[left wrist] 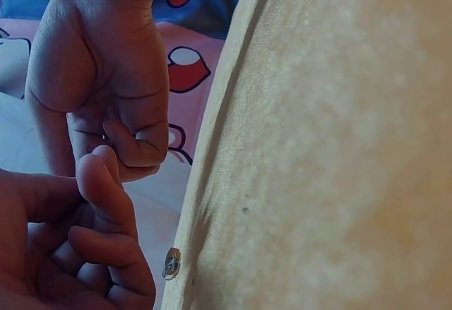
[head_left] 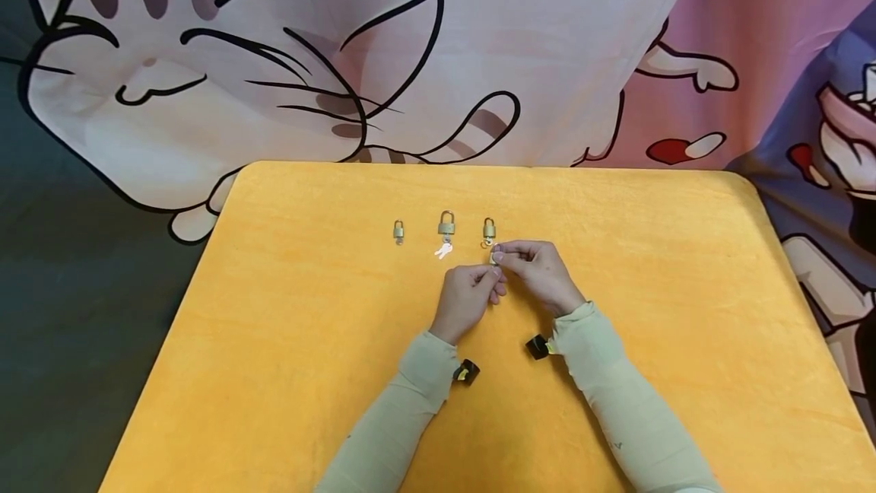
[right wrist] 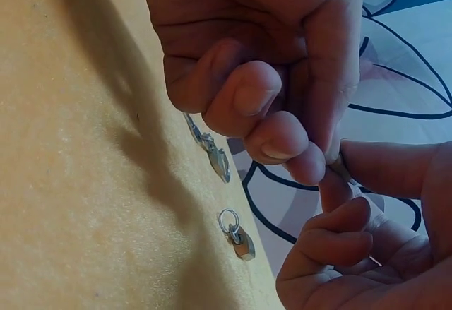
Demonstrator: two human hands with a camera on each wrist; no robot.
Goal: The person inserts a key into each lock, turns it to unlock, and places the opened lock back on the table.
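Three small brass padlocks lie in a row: the left padlock [head_left: 399, 231], the middle padlock [head_left: 446, 224] with two silver keys [head_left: 444, 250], and the right padlock [head_left: 489, 230] with a ring. Just below the right one, my right hand [head_left: 543, 274] pinches another small padlock [head_left: 493, 257] between thumb and forefinger. The left hand [head_left: 465, 297] meets it from below, thumb and forefinger pinched at its lower end. What those left fingertips hold is mostly hidden. In the right wrist view, a sliver of metal [right wrist: 342, 168] shows between both hands' fingertips.
All this is on a yellow cloth-covered table [head_left: 274, 326]. Behind its far edge hangs a printed curtain [head_left: 547, 36] with a cat drawing. A black wrist camera [head_left: 537, 347] sits inside the right cuff, another wrist camera [head_left: 467, 372] inside the left.
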